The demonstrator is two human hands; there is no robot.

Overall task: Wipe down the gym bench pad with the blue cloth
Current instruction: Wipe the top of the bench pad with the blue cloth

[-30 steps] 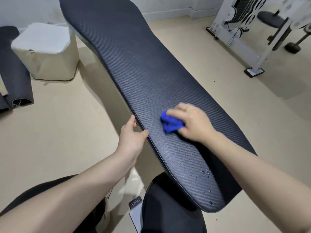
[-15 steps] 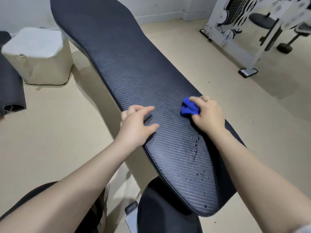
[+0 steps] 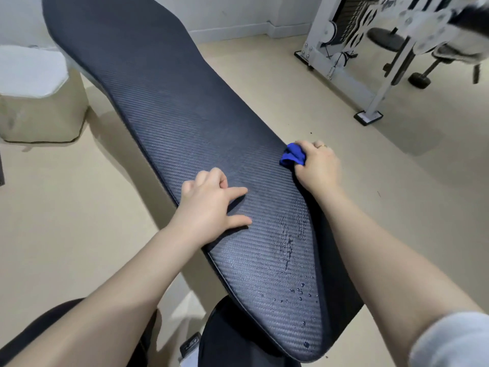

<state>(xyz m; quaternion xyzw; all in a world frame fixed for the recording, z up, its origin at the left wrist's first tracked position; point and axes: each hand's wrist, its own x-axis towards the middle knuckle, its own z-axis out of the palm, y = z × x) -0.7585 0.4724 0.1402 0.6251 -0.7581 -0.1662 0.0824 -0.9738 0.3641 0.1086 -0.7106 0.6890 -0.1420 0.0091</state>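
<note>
A long black bench pad with a carbon-weave texture runs from the upper left down to the lower right. My right hand grips a bunched blue cloth at the pad's right edge. My left hand rests on the pad near its left edge, thumb and forefinger spread and the other fingers bent. Wet streaks and water droplets lie on the near end of the pad.
A white and beige block stands on the floor at the left. A white gym machine frame with a black round seat occupies the upper right. A black seat pad lies below the bench's near end. Beige floor surrounds the bench.
My right hand has carried the cloth from the pad's middle across to its right edge, leaving wet streaks. My left hand has moved from the left edge up onto the pad surface.
</note>
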